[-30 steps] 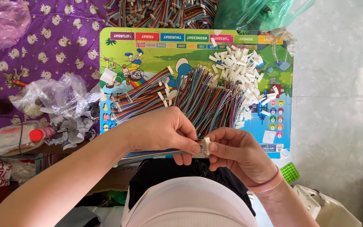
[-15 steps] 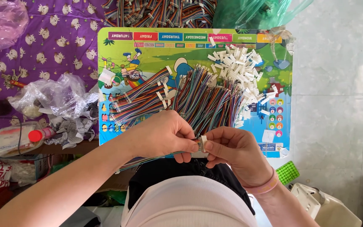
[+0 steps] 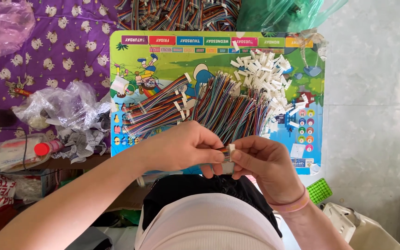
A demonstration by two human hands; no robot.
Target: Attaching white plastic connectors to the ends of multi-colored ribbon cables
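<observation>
My left hand (image 3: 186, 148) pinches the end of a flat multicoloured ribbon cable (image 3: 224, 153) just above my lap. My right hand (image 3: 262, 162) meets it from the right, fingertips closed on a small white plastic connector (image 3: 231, 149) at the cable's end. Both hands hover over the near edge of a small colourful children's table (image 3: 135, 60). On the table lie a big fanned bundle of multicoloured wires (image 3: 232, 109), a few finished ribbon cables with white ends (image 3: 156, 109), and a heap of loose white connectors (image 3: 265, 69).
More ribbon cables (image 3: 177, 11) are piled beyond the table next to a green plastic bag (image 3: 278, 14). Crumpled clear bags (image 3: 63, 106), keys (image 3: 17, 88) and a pink bag (image 3: 1, 25) lie on a purple patterned cloth at left. White floor tiles (image 3: 376, 92) fill the right.
Both hands stay together at the table's near edge; the fingers have shifted slightly around the connector and cable end. Nothing on the table has moved.
</observation>
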